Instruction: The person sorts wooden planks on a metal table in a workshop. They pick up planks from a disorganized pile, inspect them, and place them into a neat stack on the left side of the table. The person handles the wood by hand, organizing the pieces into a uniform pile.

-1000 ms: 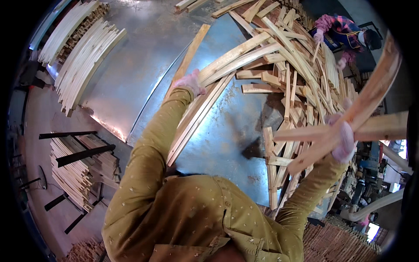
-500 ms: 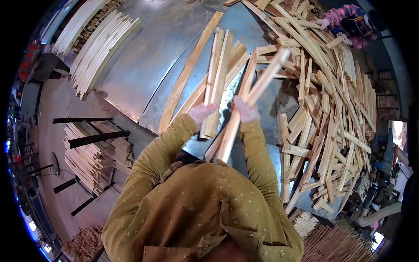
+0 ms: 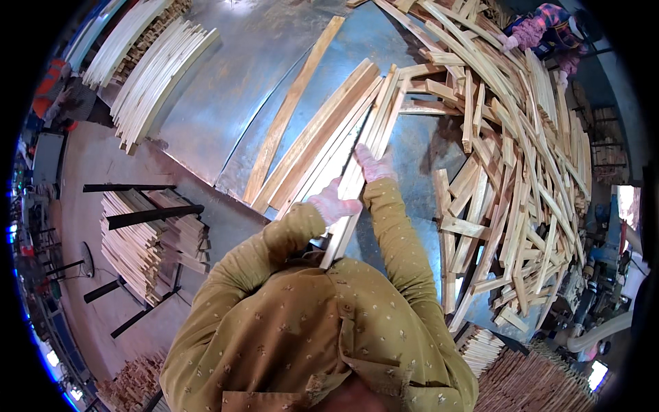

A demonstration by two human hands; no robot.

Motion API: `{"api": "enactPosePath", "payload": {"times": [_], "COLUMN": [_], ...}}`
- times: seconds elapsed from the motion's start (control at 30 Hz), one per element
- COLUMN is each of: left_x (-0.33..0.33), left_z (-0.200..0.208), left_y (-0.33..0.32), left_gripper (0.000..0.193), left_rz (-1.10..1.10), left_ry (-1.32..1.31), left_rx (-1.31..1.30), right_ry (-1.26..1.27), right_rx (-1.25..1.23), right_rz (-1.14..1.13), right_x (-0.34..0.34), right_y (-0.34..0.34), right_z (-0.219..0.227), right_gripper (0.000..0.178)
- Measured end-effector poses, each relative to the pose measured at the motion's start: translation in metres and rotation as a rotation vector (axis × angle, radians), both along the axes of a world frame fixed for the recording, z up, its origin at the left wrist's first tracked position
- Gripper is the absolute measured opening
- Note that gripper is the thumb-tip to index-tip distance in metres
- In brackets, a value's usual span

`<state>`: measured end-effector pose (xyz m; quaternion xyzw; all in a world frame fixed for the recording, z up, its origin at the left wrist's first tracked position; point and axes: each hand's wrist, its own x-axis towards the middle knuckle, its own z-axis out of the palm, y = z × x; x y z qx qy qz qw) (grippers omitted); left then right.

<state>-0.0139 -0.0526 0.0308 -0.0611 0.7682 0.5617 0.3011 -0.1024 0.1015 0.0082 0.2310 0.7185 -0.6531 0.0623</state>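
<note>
My left hand, in a pale pinkish glove, closes around a narrow bundle of wooden strips in front of my chest. Higher on the same bundle, my right hand, gloved alike, grips it from the right side. The strips lie side by side and slant from my chest up and away to the right. To their left, several wooden boards rest close together on the metal table. One long board lies apart, farther left.
A large tangled heap of wooden strips covers the right side. Neat strip stacks stand at the far left, and a black metal rack holds more. Another person works at the upper right.
The strips in my hands, crossed and apart before, now lie together. My left hand has moved down and right, my right hand slightly up and left. Boards beside them sit closer together.
</note>
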Motion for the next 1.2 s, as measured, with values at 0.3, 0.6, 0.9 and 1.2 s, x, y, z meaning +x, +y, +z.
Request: {"api": "enactPosePath", "payload": {"times": [0.3,0.6,0.9,1.2], "left_x": [-0.016,-0.047,-0.019,-0.01], "left_z": [0.058,0.043,0.04,0.008], "left_y": [-0.003,-0.042,0.002,-0.037], "left_gripper": [0.085,0.093,0.123,0.117], "left_rz": [-0.606,0.128,-0.094,0.096], "left_ry": [-0.102,-0.105,0.003,0.11], "left_rx": [-0.588,-0.717,-0.825,-0.538], "right_ry": [-0.195,-0.315,-0.521,-0.423], "right_rx": [-0.018,0.375,0.673,0.602], "right_rz": [0.026,0.293,0.624,0.435], "right_x": [0.011,0.004,0.001,-0.005], "right_y": [-0.01,-0.037,-0.014,-0.013], "right_z": [0.017,0.009,0.037,0.048], "right_gripper": [0.093,0.101,0.105,0.105]}}
